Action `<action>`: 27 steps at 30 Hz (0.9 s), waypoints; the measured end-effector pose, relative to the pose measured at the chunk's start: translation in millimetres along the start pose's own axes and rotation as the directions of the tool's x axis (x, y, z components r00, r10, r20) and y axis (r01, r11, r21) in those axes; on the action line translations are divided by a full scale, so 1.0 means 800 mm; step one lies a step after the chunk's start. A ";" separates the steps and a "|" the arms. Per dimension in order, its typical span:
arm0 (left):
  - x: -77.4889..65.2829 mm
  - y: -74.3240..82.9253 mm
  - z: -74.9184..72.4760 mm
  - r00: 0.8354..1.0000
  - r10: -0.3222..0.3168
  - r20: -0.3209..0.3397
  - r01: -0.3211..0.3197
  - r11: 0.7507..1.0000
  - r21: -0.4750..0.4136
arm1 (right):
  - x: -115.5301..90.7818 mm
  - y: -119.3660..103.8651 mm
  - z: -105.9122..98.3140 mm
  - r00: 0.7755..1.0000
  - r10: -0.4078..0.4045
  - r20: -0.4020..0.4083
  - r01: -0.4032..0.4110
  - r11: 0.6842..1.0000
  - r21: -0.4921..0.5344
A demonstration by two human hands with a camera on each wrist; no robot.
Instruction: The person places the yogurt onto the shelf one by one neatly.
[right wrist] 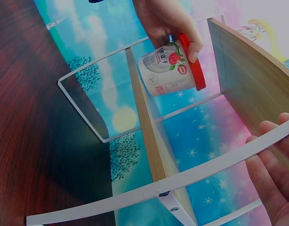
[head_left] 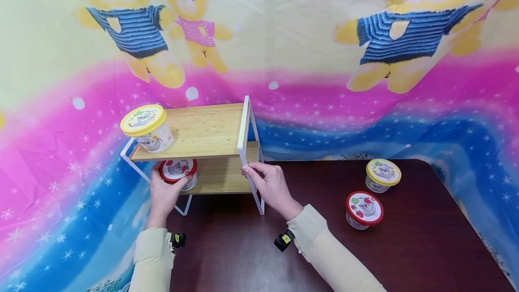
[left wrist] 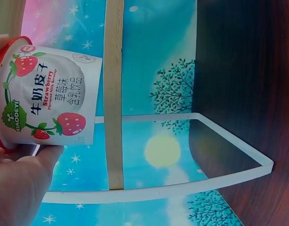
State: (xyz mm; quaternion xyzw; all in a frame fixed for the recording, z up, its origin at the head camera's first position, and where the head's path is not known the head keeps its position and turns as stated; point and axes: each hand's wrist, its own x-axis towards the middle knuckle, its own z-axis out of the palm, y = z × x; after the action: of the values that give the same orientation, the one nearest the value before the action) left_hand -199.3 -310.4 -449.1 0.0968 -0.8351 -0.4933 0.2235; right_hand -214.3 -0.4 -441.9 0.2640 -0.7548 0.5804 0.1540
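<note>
My left hand (head_left: 164,195) grips a strawberry milk tub (left wrist: 52,94) with a red lid from its sides. The tub's base is right at the lower board (head_left: 220,177) of a two-tier shelf rack, under the upper board (head_left: 202,130). With thumb and fingers, my right hand (head_left: 269,184) holds the white metal side frame (right wrist: 219,162) of the rack at its front right. On the left end of the upper board stands a tub with a yellow lid (head_left: 147,127).
To the right on the dark table (head_left: 316,202) stand another yellow-lidded tub (head_left: 382,175) and, nearer, another red-lidded tub (head_left: 364,210). A printed bear curtain (head_left: 300,71) hangs close behind the rack and down the left side.
</note>
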 end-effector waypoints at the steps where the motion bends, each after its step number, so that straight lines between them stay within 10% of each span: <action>1: 0.000 0.000 0.000 1.000 -0.001 0.002 0.001 1.000 0.000 | 0.000 0.000 0.000 1.000 0.003 0.002 -0.003 1.000 -0.002; 27: 0.003 -0.001 0.001 1.000 -0.025 -0.013 0.025 1.000 0.000 | 0.001 0.001 0.001 1.000 -0.025 -0.011 0.025 1.000 -0.004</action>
State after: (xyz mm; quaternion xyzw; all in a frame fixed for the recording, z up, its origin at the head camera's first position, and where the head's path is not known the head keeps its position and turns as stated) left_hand -201.9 -310.9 -449.8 0.1104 -0.8324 -0.4954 0.2227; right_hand -215.2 -1.2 -442.8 0.2701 -0.7516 0.5784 0.1660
